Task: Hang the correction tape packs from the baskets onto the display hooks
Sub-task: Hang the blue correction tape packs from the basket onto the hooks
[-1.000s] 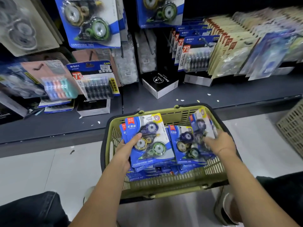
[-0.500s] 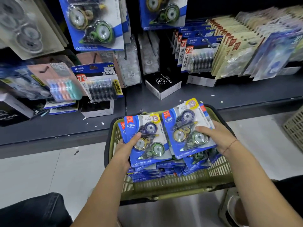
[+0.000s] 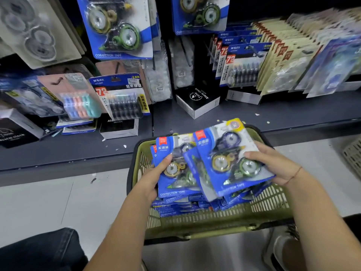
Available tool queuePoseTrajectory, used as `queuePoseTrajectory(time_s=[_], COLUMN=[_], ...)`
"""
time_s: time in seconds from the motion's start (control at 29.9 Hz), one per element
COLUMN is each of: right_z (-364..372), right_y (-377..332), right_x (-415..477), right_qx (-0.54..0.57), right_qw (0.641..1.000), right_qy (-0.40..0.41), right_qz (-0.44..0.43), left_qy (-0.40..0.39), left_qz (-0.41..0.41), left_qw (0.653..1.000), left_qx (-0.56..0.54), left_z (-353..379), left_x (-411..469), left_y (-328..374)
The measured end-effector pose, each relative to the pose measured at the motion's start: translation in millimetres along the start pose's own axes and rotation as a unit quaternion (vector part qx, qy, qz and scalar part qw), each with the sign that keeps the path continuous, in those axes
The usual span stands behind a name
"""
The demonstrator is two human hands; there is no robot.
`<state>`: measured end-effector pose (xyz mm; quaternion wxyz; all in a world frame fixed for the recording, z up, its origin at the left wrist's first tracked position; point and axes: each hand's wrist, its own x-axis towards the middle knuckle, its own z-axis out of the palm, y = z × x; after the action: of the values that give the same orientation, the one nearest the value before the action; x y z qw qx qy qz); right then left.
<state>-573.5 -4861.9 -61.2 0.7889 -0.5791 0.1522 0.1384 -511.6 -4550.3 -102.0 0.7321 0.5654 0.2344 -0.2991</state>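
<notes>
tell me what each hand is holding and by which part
The left hand holds a bundle of correction tape packs by its left edge, thumb on the front. The right hand holds a second pack by its right edge, above the basket.

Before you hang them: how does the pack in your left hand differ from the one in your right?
The left-hand pack sits lower and is partly covered; the right-hand pack overlaps it. The left hand pinches its pack's left edge; the right hand grips its pack's right edge. Both are blue correction tape packs over the basket.
</notes>
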Motion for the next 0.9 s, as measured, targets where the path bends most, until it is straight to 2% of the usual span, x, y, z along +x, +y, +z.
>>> queuePoseTrajectory(time_s=[0.1, 0.23, 0.37, 0.6, 0.7, 0.9], right_z=[3.2, 6.6, 11.0, 16.7, 12.3, 18.4], right_y=[8.6, 13.3, 21.9, 30.0, 6.2, -90.1], right_x=[2.1, 13.3, 20.1, 25.3, 20.0, 15.6], right_qx=[-0.058, -0.078, -0.065, 0.022, 0.013, -0.067], right_qw=[0.995, 0.996, 0.991, 0.954, 0.953, 0.952], right_qy=[-0.053, 0.028, 0.112, 0.290, 0.289, 0.225], right_qz=[0.053, 0.037, 0.011, -0.066, -0.090, -0.198], left_qy=[-0.047, -0.124, -0.151, -0.040, -0.008, -0.016], left_qz=[-0.035, -0.052, -0.057, -0.012, 0.037, 0.157], left_qw=[0.996, 0.982, 0.974, 0.997, 0.999, 0.986], left_qx=[0.067, 0.136, 0.161, 0.068, 0.033, 0.044], left_z=[0.6, 5.7, 14.9, 12.3, 7.0, 26.1], left_x=[-4.7, -13.6, -17.1, -12.0, -13.0, -34.9], left_y=[0.3, -5.9, -11.6, -6.7, 5.4, 58.6])
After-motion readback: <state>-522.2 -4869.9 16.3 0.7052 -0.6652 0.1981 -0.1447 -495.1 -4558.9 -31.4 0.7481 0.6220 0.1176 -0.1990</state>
